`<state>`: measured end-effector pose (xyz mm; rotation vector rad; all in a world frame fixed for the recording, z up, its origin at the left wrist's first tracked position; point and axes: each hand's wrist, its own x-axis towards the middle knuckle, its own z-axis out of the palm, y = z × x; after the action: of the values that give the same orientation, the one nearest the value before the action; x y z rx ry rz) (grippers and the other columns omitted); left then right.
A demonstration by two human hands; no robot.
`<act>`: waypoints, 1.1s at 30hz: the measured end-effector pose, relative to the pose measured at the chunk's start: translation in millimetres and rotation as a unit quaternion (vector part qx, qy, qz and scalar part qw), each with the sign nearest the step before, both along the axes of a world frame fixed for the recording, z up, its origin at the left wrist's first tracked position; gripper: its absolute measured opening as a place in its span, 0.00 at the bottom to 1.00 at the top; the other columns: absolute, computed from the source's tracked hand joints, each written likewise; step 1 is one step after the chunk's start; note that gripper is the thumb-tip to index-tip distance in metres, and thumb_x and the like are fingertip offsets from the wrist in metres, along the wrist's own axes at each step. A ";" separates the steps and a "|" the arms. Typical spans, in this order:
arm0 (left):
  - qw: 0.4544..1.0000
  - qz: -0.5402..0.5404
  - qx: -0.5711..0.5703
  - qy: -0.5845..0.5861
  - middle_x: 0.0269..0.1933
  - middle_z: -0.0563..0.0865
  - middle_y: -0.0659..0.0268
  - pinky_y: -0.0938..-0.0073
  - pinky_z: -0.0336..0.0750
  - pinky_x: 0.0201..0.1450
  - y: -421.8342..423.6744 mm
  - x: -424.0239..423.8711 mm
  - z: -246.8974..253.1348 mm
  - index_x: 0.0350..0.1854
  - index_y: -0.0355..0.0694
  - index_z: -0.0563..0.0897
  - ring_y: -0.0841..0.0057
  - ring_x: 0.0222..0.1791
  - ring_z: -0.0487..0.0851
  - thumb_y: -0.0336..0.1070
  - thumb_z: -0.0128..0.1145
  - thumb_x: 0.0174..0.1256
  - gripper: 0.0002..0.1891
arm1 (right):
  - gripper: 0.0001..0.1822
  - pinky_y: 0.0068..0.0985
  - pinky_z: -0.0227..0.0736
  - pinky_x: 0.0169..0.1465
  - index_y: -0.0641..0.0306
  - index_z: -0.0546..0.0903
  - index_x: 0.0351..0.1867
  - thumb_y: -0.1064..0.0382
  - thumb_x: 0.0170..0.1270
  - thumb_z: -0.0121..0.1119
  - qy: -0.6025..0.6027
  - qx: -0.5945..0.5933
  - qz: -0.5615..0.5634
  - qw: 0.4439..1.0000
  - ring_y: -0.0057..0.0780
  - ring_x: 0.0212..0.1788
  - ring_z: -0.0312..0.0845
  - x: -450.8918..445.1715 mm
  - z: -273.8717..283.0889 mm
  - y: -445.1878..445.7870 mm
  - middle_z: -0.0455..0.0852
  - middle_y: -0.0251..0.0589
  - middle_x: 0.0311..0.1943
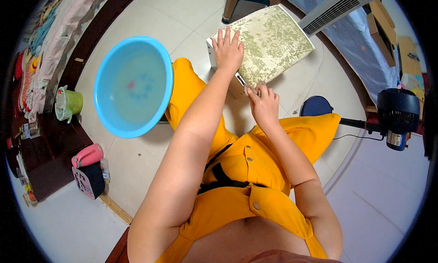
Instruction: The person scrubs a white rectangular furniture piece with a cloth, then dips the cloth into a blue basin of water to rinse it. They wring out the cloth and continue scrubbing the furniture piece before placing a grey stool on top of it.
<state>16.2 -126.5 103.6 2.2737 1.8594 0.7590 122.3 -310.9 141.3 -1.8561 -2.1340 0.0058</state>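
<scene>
My left hand (228, 53) rests palm down, fingers apart, on the near left part of a low white-edged stool or table (273, 37) with a green-and-cream mottled cover. At its near corner, my right hand (267, 104) has its fingers curled around a small translucent, plastic-like piece (261, 85). The fingers hide most of that piece. Beside the right fingertips, a dark reddish slot or mark (240, 79) shows on the white side edge. To the left, a large light-blue plastic basin (133, 128) holds cloudy water, with a blurred pink-and-blue patch at its bottom.
A tower fan (333, 13) leans in view behind the covered stool; a brown plastic stool (236, 6) stands beyond. At right is a dark electric fan (398, 109) with a round navy base (315, 106). A green wastebasket (74, 101) and pink tumbler (88, 155) stand left.
</scene>
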 end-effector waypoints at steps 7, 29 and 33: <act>1.000 -0.004 -0.002 0.003 0.74 0.59 0.64 0.50 0.42 0.74 -0.7 0.5 0.2 0.68 0.53 0.69 0.61 0.75 0.50 0.50 0.44 0.70 0.24 | 0.16 0.35 0.64 0.49 0.47 0.84 0.46 0.65 0.55 0.60 0.043 -0.002 -0.006 0.999 0.37 0.46 0.70 9.2 2.0 -9.0 0.75 0.35 0.43; 0.980 -0.158 -0.018 -0.122 0.63 0.76 0.61 0.50 0.53 0.72 -80.6 -4.0 20.1 0.60 0.42 0.75 0.60 0.69 0.64 0.36 0.50 0.67 0.19 | 0.16 0.22 0.74 0.49 0.65 0.72 0.56 0.64 0.70 0.50 0.819 -0.193 -0.122 0.527 0.24 0.47 0.78 50.4 22.7 23.3 0.79 0.36 0.48; 0.945 -0.164 -0.086 -0.268 0.54 0.82 0.59 0.57 0.63 0.66 -89.9 2.9 35.8 0.57 0.40 0.77 0.61 0.59 0.74 0.29 0.48 0.65 0.18 | 0.16 0.22 0.70 0.54 0.65 0.74 0.56 0.64 0.68 0.53 0.756 -0.127 -0.126 0.629 0.22 0.51 0.74 51.0 8.1 31.8 0.79 0.35 0.49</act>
<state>19.1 -216.4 139.4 1.9351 1.2156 0.9855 173.3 -279.2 149.4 -1.2156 -0.6290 1.3237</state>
